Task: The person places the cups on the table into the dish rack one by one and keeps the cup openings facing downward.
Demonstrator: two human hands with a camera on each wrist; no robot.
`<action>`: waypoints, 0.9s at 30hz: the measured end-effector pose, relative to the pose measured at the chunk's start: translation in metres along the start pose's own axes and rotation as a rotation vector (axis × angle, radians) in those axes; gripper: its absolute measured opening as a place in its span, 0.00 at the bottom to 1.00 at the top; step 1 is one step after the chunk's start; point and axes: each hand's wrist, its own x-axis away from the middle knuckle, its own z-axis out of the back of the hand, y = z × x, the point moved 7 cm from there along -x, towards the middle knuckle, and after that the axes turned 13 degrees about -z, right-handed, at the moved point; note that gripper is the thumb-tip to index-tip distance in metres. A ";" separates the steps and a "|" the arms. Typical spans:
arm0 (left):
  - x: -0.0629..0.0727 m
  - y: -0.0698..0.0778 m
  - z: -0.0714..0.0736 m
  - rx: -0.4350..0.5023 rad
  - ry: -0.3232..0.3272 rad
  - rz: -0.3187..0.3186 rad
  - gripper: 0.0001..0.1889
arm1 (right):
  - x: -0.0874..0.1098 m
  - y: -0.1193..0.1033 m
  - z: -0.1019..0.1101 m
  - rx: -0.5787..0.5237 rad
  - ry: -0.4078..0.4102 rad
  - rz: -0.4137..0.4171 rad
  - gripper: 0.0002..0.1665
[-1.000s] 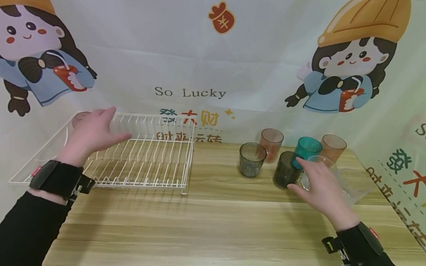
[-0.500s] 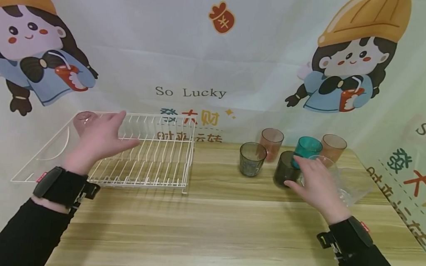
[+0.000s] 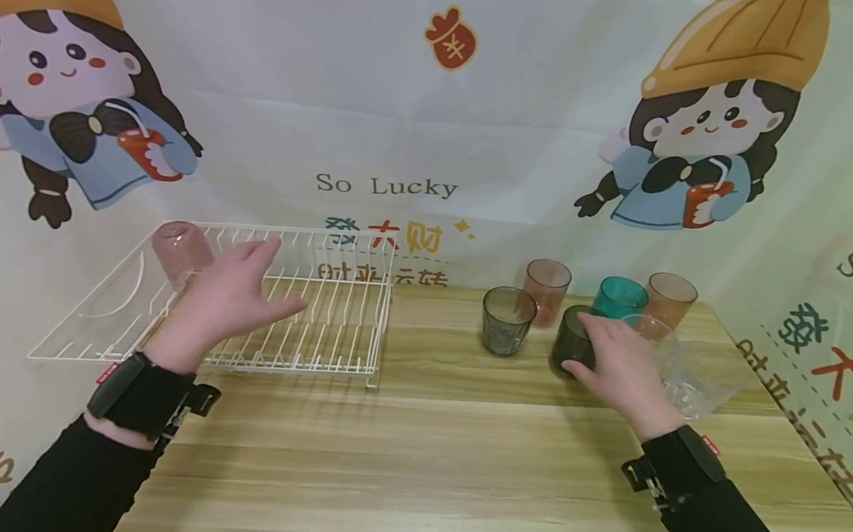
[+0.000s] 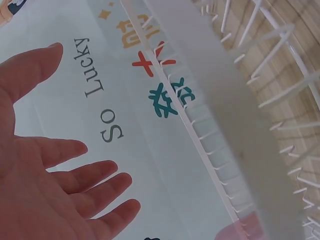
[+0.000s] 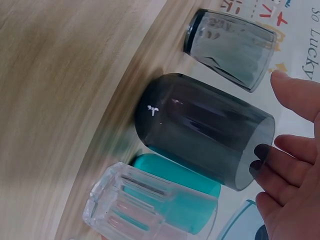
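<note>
Presently, the dark glass (image 3: pixel 574 340): stands upright on the wooden table (image 3: pixel 409 482), right of centre, just beyond the right hand (image 3: pixel 625 365).
What could tip it: the fingers might nudge its rim and knock it over, I judge, if they draw together off-centre or too high on the smooth wall.
Crowded neighbours: the teal glass (image 3: pixel 622 294) and a clear faceted glass (image 5: pixel 135 200) stand close by, so a sideways sweep of the knuckles could set them clinking; the grey faceted glass (image 3: pixel 508 327) has a little more room.
Right hand's pose: it reaches forward, thumb spread well away from the fingers, pinching nothing; fingertips show through the dark wall near the rim (whether they touch it, I cannot tell).
White wire rack (image 3: pixel 374 354): sits at left, an upturned pink glass (image 3: pixel 181 251) leaning in its far left corner.
Left hand (image 3: pixel 224 296): hovers over the rack beside that pink glass, thumb wide, fingers loosely extended with slight gaps, holding nothing.
</note>
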 end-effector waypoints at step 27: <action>-0.004 0.045 -0.019 0.042 0.016 -0.114 0.53 | -0.004 -0.006 -0.017 0.134 0.045 0.055 0.27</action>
